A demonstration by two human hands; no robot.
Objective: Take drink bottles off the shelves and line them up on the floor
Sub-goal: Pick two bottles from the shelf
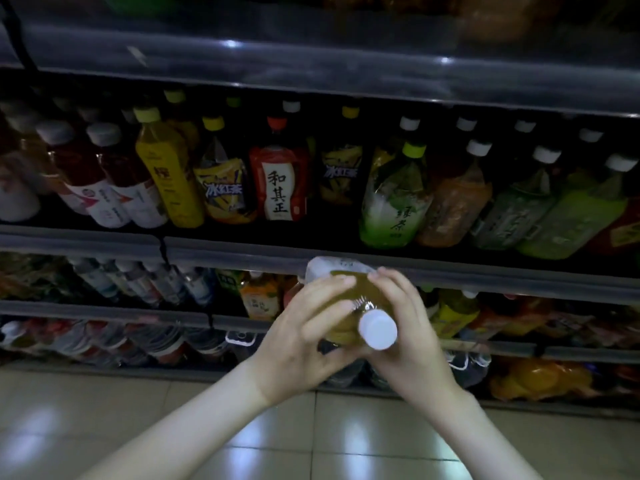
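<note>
Now the yellow drink bottle (348, 301) is held in front of the shelves (242, 251) by the left hand (304, 329) and right hand (412, 323), all fingers (333, 283) curled round it, and should be lowered slowly and stood upright on the floor (138, 410).

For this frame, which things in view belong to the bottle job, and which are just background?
Job: white-capped bottle gripped by left hand and right hand; shelved drink bottles; tiled floor.
Background: shelf rail; blurred goods on the top shelf.
</note>
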